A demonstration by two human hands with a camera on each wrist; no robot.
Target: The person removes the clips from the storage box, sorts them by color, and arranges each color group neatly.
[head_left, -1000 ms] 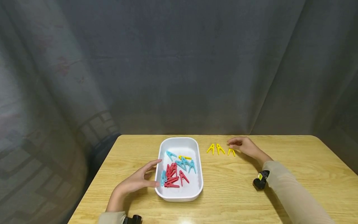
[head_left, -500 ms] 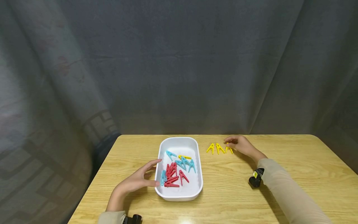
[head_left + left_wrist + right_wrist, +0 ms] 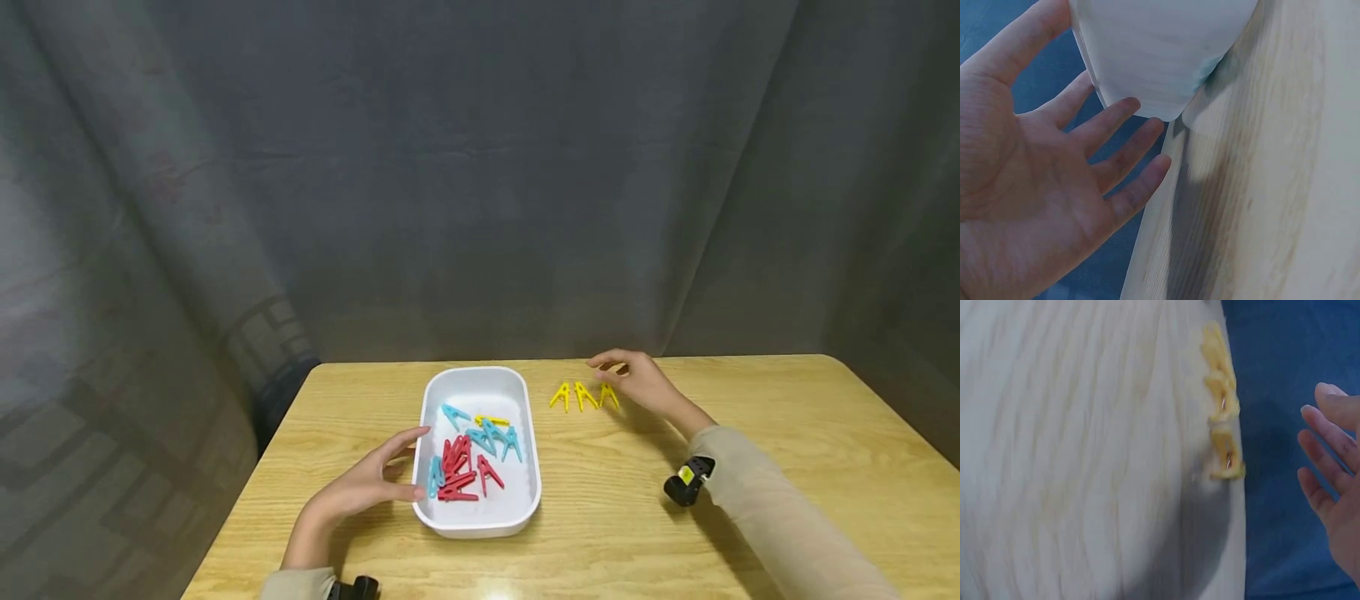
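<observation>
I see the left hand (image 3: 363, 485) spread flat against the white tray (image 3: 517, 515). The right hand (image 3: 637, 382) hovers relaxed, holding nothing, beside three yellow pegs (image 3: 583, 395) on the bench (image 3: 787, 467). No writing I can read.

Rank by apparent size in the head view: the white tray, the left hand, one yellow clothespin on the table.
1. White tray, clearly largest.
2. Left hand, smaller than the tray beside it.
3. Yellow clothespin, smallest; it lies farther from the camera, but the gap is plain.
</observation>
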